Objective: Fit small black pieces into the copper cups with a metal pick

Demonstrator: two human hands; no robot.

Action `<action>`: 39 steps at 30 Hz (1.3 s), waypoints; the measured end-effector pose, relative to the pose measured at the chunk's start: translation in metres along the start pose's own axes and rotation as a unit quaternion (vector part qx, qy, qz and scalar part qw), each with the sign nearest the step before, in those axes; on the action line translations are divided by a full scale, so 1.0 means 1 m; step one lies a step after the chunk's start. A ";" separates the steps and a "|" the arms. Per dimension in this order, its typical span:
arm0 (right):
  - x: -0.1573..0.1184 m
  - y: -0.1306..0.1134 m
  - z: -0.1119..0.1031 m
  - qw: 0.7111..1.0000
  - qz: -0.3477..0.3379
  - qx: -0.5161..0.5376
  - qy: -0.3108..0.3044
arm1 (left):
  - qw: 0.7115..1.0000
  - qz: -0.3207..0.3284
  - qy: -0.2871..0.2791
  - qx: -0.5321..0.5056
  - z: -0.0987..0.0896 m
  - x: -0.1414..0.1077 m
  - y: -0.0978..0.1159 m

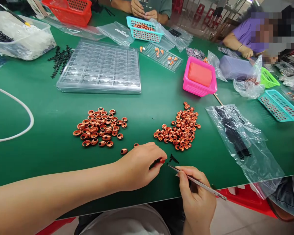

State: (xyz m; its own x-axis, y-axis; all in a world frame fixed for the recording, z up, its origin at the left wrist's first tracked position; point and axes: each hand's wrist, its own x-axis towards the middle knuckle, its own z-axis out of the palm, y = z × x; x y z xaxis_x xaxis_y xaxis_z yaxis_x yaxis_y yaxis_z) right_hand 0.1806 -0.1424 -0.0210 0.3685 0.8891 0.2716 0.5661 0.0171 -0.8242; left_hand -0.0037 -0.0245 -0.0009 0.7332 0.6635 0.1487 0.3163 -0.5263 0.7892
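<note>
My left hand (pixel 140 166) pinches a copper-coloured cup piece (pixel 162 161) between thumb and fingers, low over the green table. Closed around metal tweezers (pixel 198 182), my right hand (pixel 198 199) is just to the right; the tweezer tip points at the cup piece, with a tiny dark bit at its end. A few small black pieces (pixel 173 159) lie just beyond the tip. One pile of copper cups (pixel 101 127) is beyond my left forearm, and another pile of copper cups (pixel 182 129) sits beyond both hands. A single cup (pixel 123 151) rests beside my left wrist.
Clear compartment trays (pixel 100 67) are stacked at the back left. A pink basket (pixel 200 89) and a plastic bag of black strips (pixel 267 156) lie to the right. A white cable (pixel 29 114) curves at the left. Two other people sit at the far side.
</note>
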 end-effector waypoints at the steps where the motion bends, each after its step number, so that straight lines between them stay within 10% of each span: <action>1: -0.002 0.000 0.001 1.000 0.008 0.007 0.015 | 1.000 0.003 0.000 -0.006 0.000 0.000 -0.002; 39: -0.004 -0.003 0.005 0.998 0.018 0.026 0.049 | 0.999 -0.017 -0.005 -0.028 -0.005 0.003 -0.004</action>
State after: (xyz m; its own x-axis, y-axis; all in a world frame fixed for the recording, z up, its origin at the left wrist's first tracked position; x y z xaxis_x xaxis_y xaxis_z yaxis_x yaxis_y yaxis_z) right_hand 0.1738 -0.1438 -0.0220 0.4598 0.8402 0.2875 0.5134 0.0127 -0.8581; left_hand -0.0061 -0.0176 -0.0010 0.7278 0.6760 0.1152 0.3077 -0.4721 0.8261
